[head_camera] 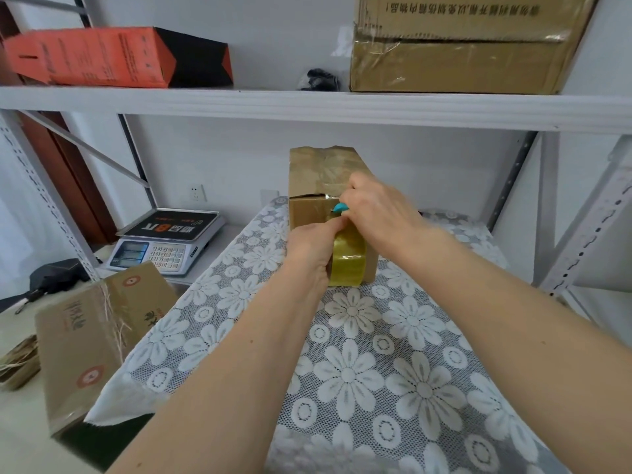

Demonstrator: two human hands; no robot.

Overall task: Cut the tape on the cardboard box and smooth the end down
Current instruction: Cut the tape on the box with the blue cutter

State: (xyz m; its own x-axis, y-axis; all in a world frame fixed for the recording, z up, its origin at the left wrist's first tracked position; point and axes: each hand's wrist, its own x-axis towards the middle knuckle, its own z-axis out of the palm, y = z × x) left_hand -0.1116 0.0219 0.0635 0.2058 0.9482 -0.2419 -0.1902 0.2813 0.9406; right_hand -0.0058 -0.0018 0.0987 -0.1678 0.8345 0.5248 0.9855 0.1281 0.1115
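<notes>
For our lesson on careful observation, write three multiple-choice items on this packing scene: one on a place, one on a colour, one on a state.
1. Where does the weighing scale stand?
A. on the top shelf
B. left of the cardboard box, on a lower surface
C. on the box

2. What colour is the tool tip at the right hand?
A. red
B. black
C. teal

3. What is the left hand doing?
A. gripping the tape roll
B. lying flat on the tablecloth
C. holding the scale

Answers: 1 B, it sits by the wall at left; 2 C, the tip shows teal; 3 A, the hand is closed on the roll.
</notes>
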